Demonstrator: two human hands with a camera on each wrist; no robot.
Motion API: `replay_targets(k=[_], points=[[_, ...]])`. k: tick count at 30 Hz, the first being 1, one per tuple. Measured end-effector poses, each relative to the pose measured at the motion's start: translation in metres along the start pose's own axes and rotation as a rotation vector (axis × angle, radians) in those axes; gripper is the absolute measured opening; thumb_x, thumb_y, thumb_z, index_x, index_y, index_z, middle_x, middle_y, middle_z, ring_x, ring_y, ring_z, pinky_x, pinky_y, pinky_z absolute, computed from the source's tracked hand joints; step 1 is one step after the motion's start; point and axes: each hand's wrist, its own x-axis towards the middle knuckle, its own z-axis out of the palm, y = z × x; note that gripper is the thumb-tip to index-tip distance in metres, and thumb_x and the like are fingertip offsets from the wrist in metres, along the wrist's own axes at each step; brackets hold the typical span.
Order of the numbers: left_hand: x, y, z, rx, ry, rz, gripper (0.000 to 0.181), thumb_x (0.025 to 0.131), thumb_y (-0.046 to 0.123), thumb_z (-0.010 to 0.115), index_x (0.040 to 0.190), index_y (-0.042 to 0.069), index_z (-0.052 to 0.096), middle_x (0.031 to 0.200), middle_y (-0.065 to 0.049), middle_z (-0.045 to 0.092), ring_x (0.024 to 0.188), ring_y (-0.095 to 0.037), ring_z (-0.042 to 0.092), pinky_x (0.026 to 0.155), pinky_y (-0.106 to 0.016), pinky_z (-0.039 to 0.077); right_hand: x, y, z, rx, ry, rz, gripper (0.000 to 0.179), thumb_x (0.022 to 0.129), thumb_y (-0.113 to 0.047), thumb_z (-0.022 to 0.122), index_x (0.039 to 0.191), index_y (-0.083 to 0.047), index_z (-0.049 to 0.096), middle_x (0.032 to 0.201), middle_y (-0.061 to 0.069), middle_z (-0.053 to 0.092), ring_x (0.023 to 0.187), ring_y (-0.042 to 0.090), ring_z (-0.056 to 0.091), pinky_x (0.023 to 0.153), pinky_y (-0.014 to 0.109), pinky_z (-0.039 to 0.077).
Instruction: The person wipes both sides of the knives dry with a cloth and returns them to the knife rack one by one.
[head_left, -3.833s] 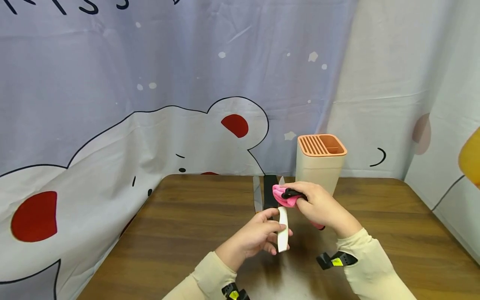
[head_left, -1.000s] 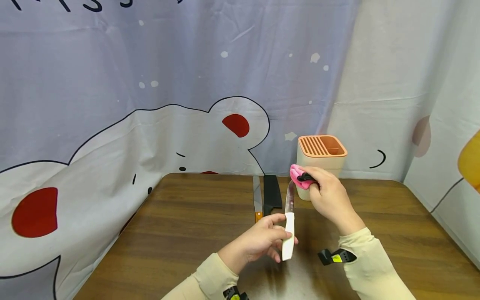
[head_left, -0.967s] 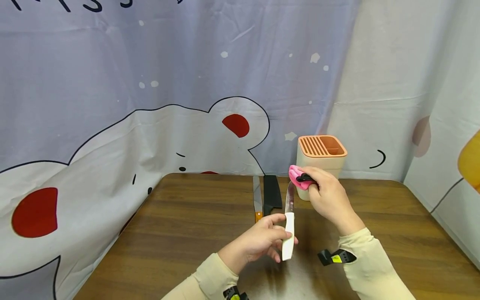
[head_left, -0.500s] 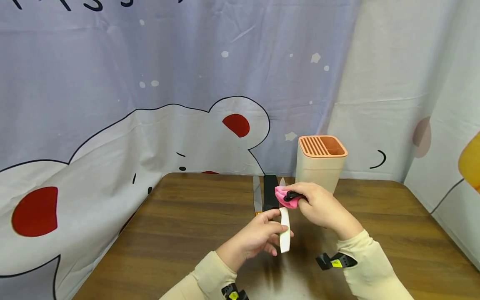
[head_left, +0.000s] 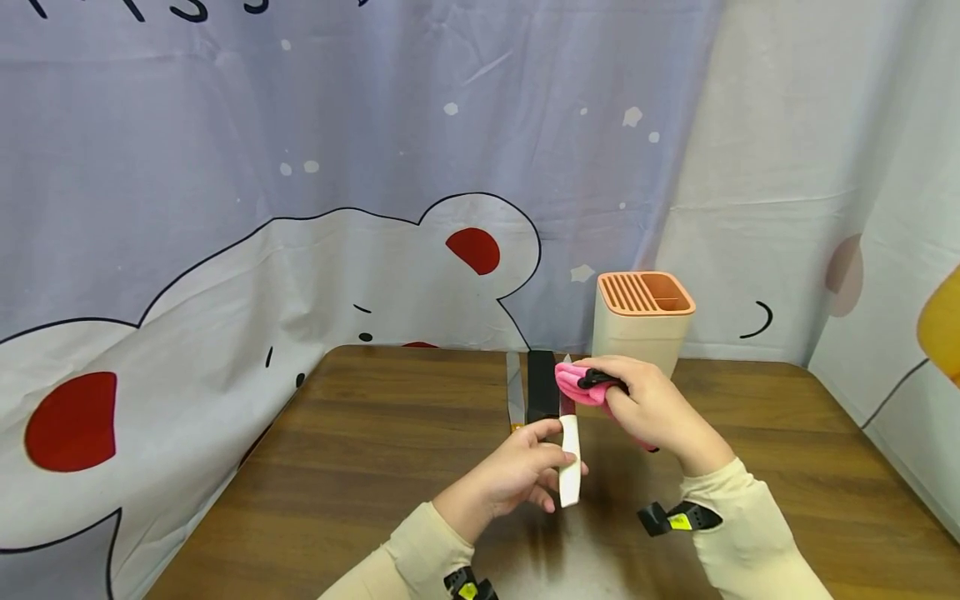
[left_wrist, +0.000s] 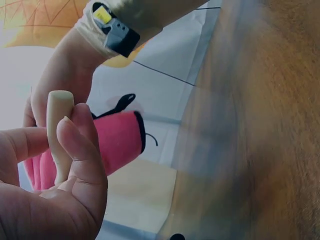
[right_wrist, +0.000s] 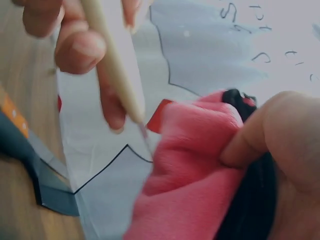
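Since half a second ago, cloth (head_left: 572,383) and right hand (head_left: 648,408) have shifted slightly up the blade towards its tip; more steel shows just above the handle now. White knife (head_left: 570,437) and left hand (head_left: 521,471) have barely moved.

Landmark: holder (head_left: 637,333), cream with an orange slotted top, standing at the back of the wooden table (head_left: 390,500). White knife is in front of holder and to its left, held up off the table, tip pointing away from the person. Left fingers grasp its white handle, thumb on one side, fingertips on the other. Cloth, pink with black trim, also sits front-left of holder, across the middle of the blade; tip pokes out past it, blade base shows below it. Right thumb and fingers pinch the cloth, hand directly in front of holder, a trimmed corner hanging below. How hard cloth presses on steel: can't tell.

Black knife (head_left: 542,385) lies left of holder, farther left than white knife. Steel knife (head_left: 515,392), orange handle, lies beside it, farthest left of holder. Printed curtain (head_left: 375,125) hangs behind holder. Cream sleeves (head_left: 750,533), black band on each wrist, in front of holder.
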Motion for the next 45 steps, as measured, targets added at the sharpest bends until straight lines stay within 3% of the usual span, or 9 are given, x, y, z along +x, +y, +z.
replay_targets(k=[4,8,16,21,29,33,39,45], points=[[-0.001,-0.002,0.004,0.009,-0.028,-0.005,0.05,0.093,0.01,0.063,0.14,0.014,0.047,0.102,-0.01,0.078,0.058,-0.009,0.065,0.043,-0.019,0.05,0.002,0.004,0.005,-0.055,0.084,0.035,0.046,0.09,0.003,0.053,0.128,-0.015,0.072,0.127,0.009,0.073,0.118,0.033,0.068,0.098,0.056,0.054],[-0.001,-0.003,0.006,0.006,-0.043,-0.004,0.049,0.093,0.009,0.063,0.14,0.015,0.048,0.103,-0.011,0.078,0.061,-0.01,0.067,0.042,-0.019,0.049,0.003,0.007,0.01,-0.077,0.108,0.047,0.047,0.089,0.003,0.053,0.129,-0.013,0.071,0.131,0.011,0.071,0.123,0.038,0.065,0.102,0.059,0.052],[-0.001,-0.003,0.005,0.002,-0.03,-0.008,0.051,0.094,0.009,0.063,0.143,0.014,0.047,0.106,-0.017,0.077,0.063,-0.01,0.068,0.042,-0.019,0.049,0.002,0.006,0.015,-0.098,0.061,-0.019,0.045,0.087,0.001,0.058,0.128,-0.012,0.072,0.126,0.012,0.073,0.118,0.037,0.067,0.1,0.057,0.053],[-0.001,-0.001,0.001,-0.002,-0.011,-0.014,0.051,0.095,0.011,0.062,0.145,0.014,0.048,0.111,-0.021,0.075,0.064,-0.01,0.069,0.043,-0.019,0.05,0.0,0.0,0.014,-0.087,-0.03,-0.054,0.039,0.088,-0.002,0.062,0.122,-0.016,0.074,0.117,0.004,0.076,0.111,0.028,0.07,0.095,0.051,0.056],[0.0,0.0,-0.005,-0.043,-0.017,-0.007,0.054,0.099,0.011,0.057,0.151,0.015,0.044,0.098,-0.005,0.074,0.066,-0.015,0.073,0.044,-0.021,0.052,-0.002,-0.009,0.01,0.017,-0.135,-0.059,0.043,0.089,0.001,0.057,0.123,-0.019,0.074,0.114,-0.006,0.075,0.106,0.013,0.069,0.092,0.039,0.057],[0.001,0.001,-0.009,-0.072,-0.029,-0.008,0.056,0.102,0.011,0.054,0.155,0.02,0.04,0.105,-0.007,0.075,0.068,-0.017,0.075,0.045,-0.021,0.054,-0.001,-0.011,0.01,0.031,-0.133,-0.041,0.046,0.09,0.002,0.057,0.126,-0.02,0.073,0.118,-0.003,0.075,0.104,0.014,0.068,0.09,0.038,0.057],[0.002,0.007,-0.016,-0.092,-0.03,0.013,0.059,0.105,0.015,0.052,0.16,0.018,0.033,0.109,-0.006,0.075,0.071,-0.017,0.076,0.047,-0.021,0.055,0.0,-0.013,0.012,0.034,-0.039,-0.075,0.049,0.089,0.006,0.054,0.127,-0.017,0.073,0.122,0.001,0.075,0.109,0.019,0.07,0.091,0.044,0.058],[0.002,0.012,-0.021,-0.114,-0.024,0.037,0.048,0.108,0.018,0.049,0.155,0.02,0.042,0.105,-0.003,0.073,0.073,-0.019,0.076,0.049,-0.022,0.057,0.002,-0.018,0.015,0.017,-0.047,-0.138,0.05,0.088,0.008,0.055,0.127,-0.018,0.073,0.123,-0.001,0.075,0.11,0.019,0.071,0.092,0.045,0.059]])
